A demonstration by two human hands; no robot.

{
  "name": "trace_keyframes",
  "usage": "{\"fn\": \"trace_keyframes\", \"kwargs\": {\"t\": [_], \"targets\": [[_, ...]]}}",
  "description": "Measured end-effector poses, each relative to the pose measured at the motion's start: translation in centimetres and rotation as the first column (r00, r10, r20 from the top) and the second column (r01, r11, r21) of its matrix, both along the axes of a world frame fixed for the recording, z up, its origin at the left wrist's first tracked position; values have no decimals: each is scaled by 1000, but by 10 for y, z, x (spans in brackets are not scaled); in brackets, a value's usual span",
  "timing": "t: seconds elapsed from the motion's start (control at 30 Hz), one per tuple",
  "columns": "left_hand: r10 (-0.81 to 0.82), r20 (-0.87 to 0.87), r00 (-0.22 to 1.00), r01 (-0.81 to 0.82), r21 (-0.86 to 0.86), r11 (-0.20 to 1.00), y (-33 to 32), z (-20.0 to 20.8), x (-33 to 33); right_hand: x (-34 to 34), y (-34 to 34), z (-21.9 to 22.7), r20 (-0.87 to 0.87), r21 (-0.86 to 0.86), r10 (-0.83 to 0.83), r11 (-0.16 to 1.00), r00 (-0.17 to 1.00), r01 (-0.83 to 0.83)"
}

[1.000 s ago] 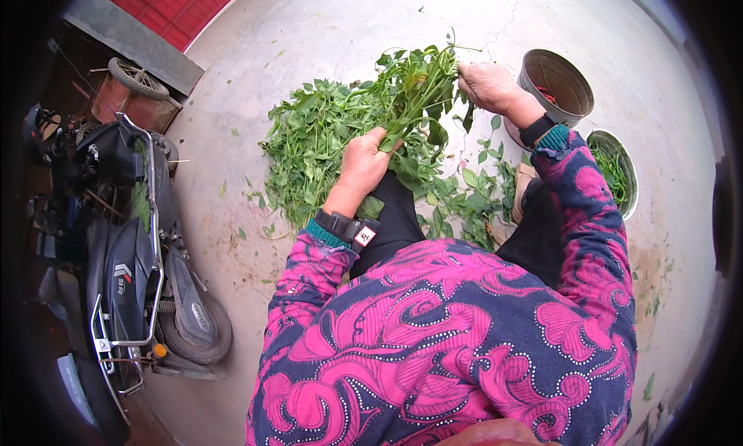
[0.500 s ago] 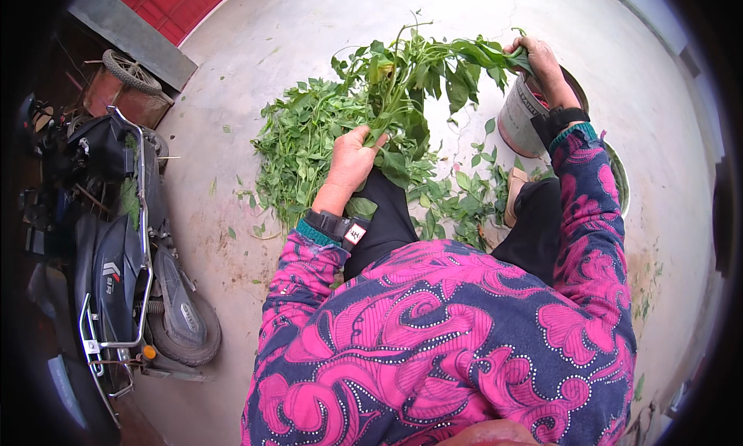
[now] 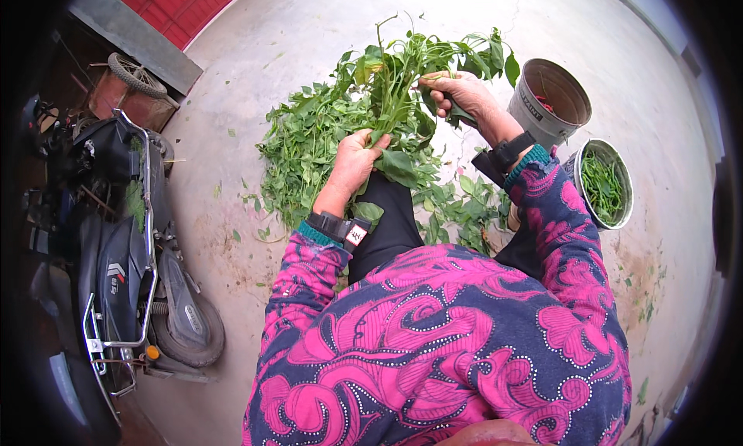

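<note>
My left hand [image 3: 357,166] is closed round the lower stems of an uprooted-looking bunch of leafy green pepper plants [image 3: 395,98], held above my knee. My right hand [image 3: 462,98] is at the right side of the bunch, its thumb and fingers pinched on a leafy stem, with a green leaf hanging below the fingers. Exactly what lies inside that grip is partly hidden. Left of and behind my left hand, a large heap of cut leafy plants [image 3: 298,152] lies on the floor. Loose leaves [image 3: 468,206] are scattered between my feet.
At the right stands a grey-white paint bucket [image 3: 534,113] with something red inside. Nearer me, a smaller bucket [image 3: 619,223] holds green chilli peppers [image 3: 600,181]. A parked scooter [image 3: 116,268] with a metal guard bar occupies the left. A wheel [image 3: 135,76] and a red gate [image 3: 174,9] are beyond.
My right hand has come left and nearer, from beside the paint bucket to the bunch. Both buckets now show more fully. My left hand keeps its grip almost unmoved.
</note>
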State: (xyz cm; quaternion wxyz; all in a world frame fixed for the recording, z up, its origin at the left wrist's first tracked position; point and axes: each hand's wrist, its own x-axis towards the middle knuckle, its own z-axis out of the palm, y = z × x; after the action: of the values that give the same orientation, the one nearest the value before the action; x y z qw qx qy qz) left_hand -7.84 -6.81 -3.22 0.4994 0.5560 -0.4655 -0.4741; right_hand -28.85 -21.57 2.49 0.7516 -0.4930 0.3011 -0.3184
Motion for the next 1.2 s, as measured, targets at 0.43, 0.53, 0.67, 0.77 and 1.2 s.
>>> {"fn": "trace_keyframes", "kwargs": {"t": [0.43, 0.53, 0.67, 0.77, 1.2], "targets": [[-100, -209, 973, 130, 136, 982, 6, 31, -1, 19, -8, -16, 295, -12, 189, 981, 937, -194], [-69, -259, 963, 103, 117, 988, 4, 25, 1, 3, -13, -6, -33, -201, 151, 967, 988, -154], [-62, -199, 978, 84, 103, 991, 0, 11, 2, -23, -22, -8, -244, -432, -85, 902, 966, -30], [-37, -120, 992, 48, 90, 995, -4, 3, 0, -30, -31, -29, -302, -761, -432, 647, 850, 58], [108, 291, 951, -74, -126, 989, -5, -14, -5, -121, -65, -104, -76, -132, -453, 887, 888, 442]]}}
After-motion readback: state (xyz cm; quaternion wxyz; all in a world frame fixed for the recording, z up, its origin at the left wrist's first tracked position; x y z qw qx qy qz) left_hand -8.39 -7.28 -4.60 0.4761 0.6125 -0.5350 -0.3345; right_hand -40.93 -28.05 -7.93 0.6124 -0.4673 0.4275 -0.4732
